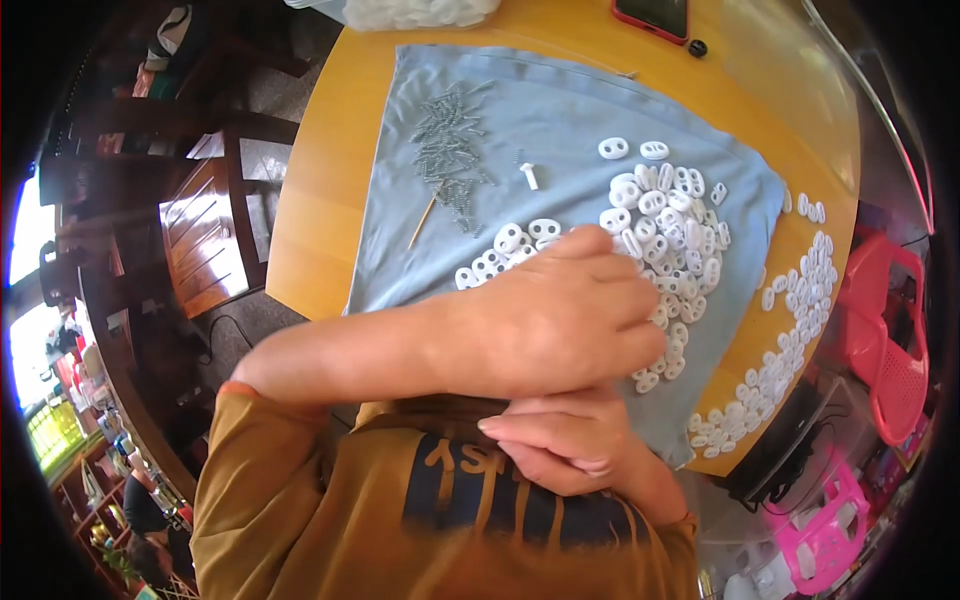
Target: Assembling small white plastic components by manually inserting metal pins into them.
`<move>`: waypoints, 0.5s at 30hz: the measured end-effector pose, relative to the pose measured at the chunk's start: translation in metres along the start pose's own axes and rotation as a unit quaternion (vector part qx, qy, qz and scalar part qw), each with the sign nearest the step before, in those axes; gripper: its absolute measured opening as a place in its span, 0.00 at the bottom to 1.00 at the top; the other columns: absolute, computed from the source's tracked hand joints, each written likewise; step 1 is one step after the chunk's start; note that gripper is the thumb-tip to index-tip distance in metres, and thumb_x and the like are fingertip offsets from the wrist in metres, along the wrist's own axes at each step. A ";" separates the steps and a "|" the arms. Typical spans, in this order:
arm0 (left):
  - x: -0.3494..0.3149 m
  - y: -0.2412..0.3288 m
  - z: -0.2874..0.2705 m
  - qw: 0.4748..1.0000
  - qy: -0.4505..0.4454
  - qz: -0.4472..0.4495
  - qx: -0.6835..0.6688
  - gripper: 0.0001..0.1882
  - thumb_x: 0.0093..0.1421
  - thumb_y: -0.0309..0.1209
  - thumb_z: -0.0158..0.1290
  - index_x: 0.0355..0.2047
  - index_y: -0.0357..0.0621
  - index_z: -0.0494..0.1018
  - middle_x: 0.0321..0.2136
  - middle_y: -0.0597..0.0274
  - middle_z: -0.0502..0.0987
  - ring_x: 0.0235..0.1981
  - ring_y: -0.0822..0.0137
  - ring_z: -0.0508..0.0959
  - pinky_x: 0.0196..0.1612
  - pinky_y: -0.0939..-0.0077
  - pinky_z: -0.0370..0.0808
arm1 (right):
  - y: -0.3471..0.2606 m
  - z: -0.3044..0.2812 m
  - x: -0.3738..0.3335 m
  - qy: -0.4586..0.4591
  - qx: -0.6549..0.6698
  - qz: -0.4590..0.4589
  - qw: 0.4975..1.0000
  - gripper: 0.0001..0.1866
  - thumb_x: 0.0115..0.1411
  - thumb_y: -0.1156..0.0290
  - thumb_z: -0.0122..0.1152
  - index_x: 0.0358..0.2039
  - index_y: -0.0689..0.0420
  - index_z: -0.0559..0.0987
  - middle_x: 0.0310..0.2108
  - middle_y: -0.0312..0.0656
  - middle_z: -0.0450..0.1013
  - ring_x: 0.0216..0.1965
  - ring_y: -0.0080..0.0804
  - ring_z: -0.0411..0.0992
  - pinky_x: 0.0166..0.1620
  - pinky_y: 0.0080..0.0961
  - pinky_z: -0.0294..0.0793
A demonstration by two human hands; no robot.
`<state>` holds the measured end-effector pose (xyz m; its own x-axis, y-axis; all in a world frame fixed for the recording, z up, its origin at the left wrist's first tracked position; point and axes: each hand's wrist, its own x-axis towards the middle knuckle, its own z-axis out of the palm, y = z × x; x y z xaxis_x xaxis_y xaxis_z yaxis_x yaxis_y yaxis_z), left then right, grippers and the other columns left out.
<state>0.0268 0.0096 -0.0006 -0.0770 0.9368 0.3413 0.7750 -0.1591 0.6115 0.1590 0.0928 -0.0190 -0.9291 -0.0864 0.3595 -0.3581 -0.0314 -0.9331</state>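
My left hand (570,320) reaches across from the left with its back up and its fingers curled closed. It hangs over the near part of a pile of white oval two-hole pieces (655,203), which look like plastic cord locks. Just below, close to my shirt, is my right hand (565,440), its fingers pressed together; whatever either hand holds is hidden. More two-hole pieces (508,237) lie beyond my left wrist. Small metal springs (450,140) are heaped at the far left of the blue cloth (560,100), beside a thin wooden stick (424,220). A white T-shaped piece (530,177) lies between springs and pile.
The cloth covers much of a wooden table (315,210). Another group of white pieces (770,380) lines the table's right edge. A tub of white parts (420,12) and a phone (655,15) are at the far side. Red (885,340) and pink (825,530) plastic chairs stand right.
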 end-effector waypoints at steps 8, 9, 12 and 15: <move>-0.094 0.014 -0.011 0.969 0.198 -0.143 -0.045 0.19 0.39 0.16 0.59 0.35 0.37 0.75 0.27 0.58 0.74 0.24 0.62 0.73 0.26 0.72 0.69 | -0.013 -0.005 0.015 0.028 -0.044 0.143 0.988 0.11 0.47 0.82 0.59 0.34 0.61 0.79 0.22 0.40 0.73 0.21 0.34 0.71 0.25 0.27 0.68; -0.102 0.013 -0.011 0.964 0.209 -0.159 -0.035 0.20 0.39 0.16 0.59 0.37 0.36 0.75 0.28 0.57 0.74 0.26 0.61 0.74 0.28 0.71 0.71 | -0.015 -0.002 0.017 0.047 -0.087 0.146 0.984 0.11 0.47 0.83 0.60 0.34 0.61 0.78 0.23 0.40 0.73 0.21 0.34 0.70 0.25 0.26 0.68; -0.112 0.007 -0.014 0.945 0.244 -0.217 -0.007 0.18 0.40 0.14 0.58 0.35 0.36 0.75 0.26 0.57 0.74 0.24 0.62 0.74 0.25 0.74 0.71 | -0.022 0.001 0.038 0.050 -0.201 0.142 0.968 0.12 0.47 0.84 0.60 0.34 0.61 0.78 0.24 0.40 0.73 0.22 0.33 0.70 0.26 0.26 0.68; -0.118 0.006 -0.014 0.924 0.283 -0.259 0.004 0.16 0.41 0.13 0.57 0.33 0.36 0.74 0.25 0.57 0.74 0.23 0.64 0.74 0.24 0.76 0.70 | -0.011 0.001 0.066 0.035 -0.314 0.105 0.943 0.11 0.46 0.83 0.62 0.32 0.60 0.78 0.24 0.41 0.72 0.24 0.36 0.70 0.26 0.27 0.68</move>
<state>0.0315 -0.1062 -0.0274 -0.7523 0.5740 0.3234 0.5462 0.2689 0.7933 0.1019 0.0865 0.0149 -0.9817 0.0412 0.1857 -0.1283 0.5774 -0.8063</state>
